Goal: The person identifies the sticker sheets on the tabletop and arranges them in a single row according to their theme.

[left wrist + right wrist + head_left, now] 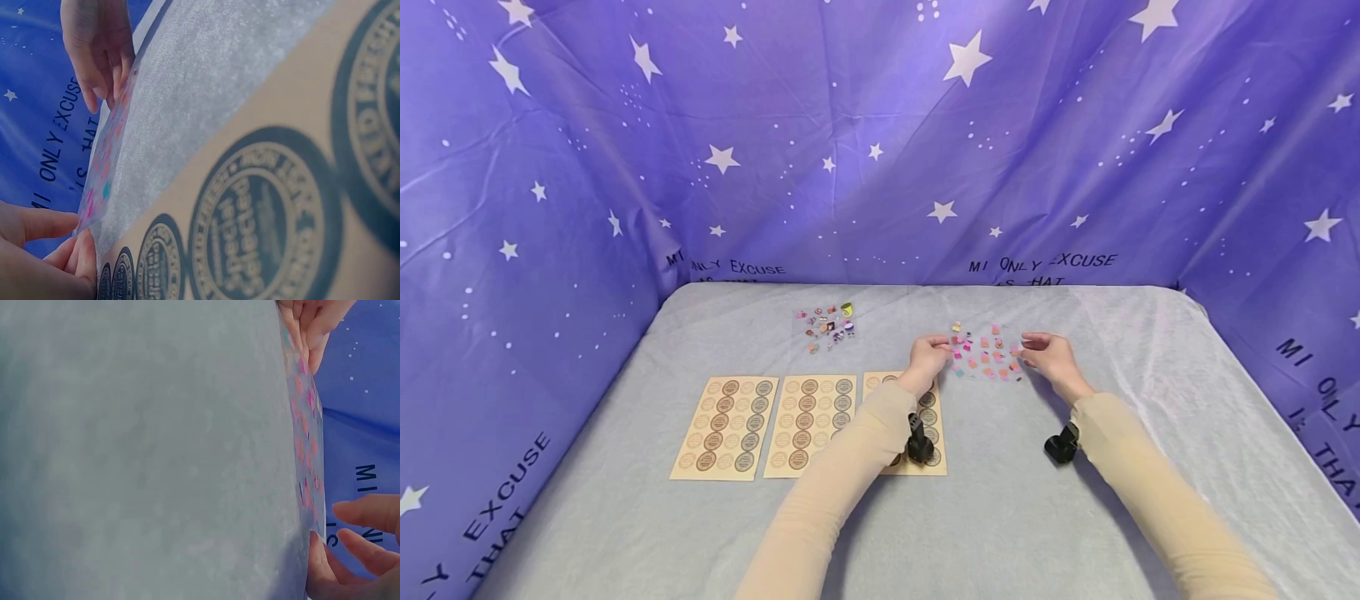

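Note:
A clear sticker sheet point(977, 350) with small pink, orange and teal figures lies between the hands on the grey cloth. At its left edge, my left hand point(927, 360) pinches a corner, the sheet passing between finger and thumb in the left wrist view. On the opposite side is my right hand point(1056, 362). Its thumb touches the sheet's edge while the other fingers point(369, 509) stand apart from it in the right wrist view. Beneath my left forearm lies a cream sheet of round labels point(940, 467), partly hidden by the sleeve.
Two more cream label sheets point(772, 467) point(685, 471) lie in a row to the left. Farther back is another clear sticker sheet point(826, 327) with mixed small figures. A purple star-patterned curtain point(880, 192) encloses the grey-covered table point(1000, 533) at the back and sides.

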Demonstrator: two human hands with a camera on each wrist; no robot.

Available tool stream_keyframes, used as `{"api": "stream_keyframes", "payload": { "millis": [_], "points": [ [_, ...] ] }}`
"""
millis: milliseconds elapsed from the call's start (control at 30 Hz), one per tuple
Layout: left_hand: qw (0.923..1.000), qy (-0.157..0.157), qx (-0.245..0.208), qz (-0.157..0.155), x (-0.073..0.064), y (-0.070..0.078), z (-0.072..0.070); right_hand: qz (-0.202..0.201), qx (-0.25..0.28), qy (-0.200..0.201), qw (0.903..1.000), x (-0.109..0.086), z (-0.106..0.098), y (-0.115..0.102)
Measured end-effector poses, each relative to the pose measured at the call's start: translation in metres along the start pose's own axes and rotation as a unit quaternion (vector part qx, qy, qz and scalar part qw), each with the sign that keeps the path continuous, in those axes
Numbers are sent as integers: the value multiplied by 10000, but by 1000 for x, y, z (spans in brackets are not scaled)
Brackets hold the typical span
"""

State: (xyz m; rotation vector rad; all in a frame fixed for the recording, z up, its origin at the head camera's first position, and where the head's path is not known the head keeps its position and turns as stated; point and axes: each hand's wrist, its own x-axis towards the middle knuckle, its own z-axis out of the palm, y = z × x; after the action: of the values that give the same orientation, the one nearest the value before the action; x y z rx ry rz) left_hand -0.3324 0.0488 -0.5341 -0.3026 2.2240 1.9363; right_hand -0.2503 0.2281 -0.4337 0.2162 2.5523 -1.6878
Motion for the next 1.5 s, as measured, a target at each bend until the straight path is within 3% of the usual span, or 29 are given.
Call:
{"api": "stream_keyframes", "payload": {
  "millis": [67,100,133,167,200,233,333,433,500,567,633,667,833,867,933,1100,1233,1367,1500],
  "points": [
    [10000,-42,-20,-17,-8,7,-3,28,29,49,10000,0,1,0],
    [9999,-53,-52,102,-1,-1,-2,41,60,68,10000,1,1,1],
    [9997,-62,-85,216,12,-13,1,49,81,87,9999,1,2,1],
    [9992,-68,-109,381,34,-33,7,68,98,103,9999,1,2,1],
    [9985,-31,-39,554,68,-62,17,84,110,113,9998,1,2,1],
    [9977,11,-20,683,81,-74,21,112,139,125,9998,2,3,2],
    [9954,155,181,930,77,-73,24,136,267,180,9994,2,3,3],
    [9941,212,208,1043,51,-54,19,177,463,231,9985,2,4,3],
    [9959,53,149,888,26,-33,11,204,611,232,9977,-1,4,3],
    [9943,-4,-21,1065,12,-23,6,228,744,218,9967,-3,4,2],
    [9960,-121,-202,865,-1,-13,2,240,895,175,9955,-7,3,1],
    [9969,-148,-249,733,-3,-11,2,243,956,165,9950,-9,3,0],
    [9954,-181,-603,729,-4,-16,4,100,1233,128,9922,-19,0,-1],
    [9932,-212,-698,906,-7,-16,3,108,1384,150,9902,-20,-1,0],
    [9929,-282,-796,843,-28,1,-5,85,1541,133,9879,-20,-3,4],
    [9955,-402,-839,205,-103,62,-29,89,1988,-4,9800,-17,-7,18],
    [9937,-630,-888,262,-135,83,-42,152,2068,38,9783,-12,-7,32],
    [9938,-696,-767,407,-140,79,-44,136,1957,51,9806,-8,-7,43],
    [9926,-765,-901,283,-137,71,-44,113,1986,-29,9800,-10,-9,48]
  ]
}}
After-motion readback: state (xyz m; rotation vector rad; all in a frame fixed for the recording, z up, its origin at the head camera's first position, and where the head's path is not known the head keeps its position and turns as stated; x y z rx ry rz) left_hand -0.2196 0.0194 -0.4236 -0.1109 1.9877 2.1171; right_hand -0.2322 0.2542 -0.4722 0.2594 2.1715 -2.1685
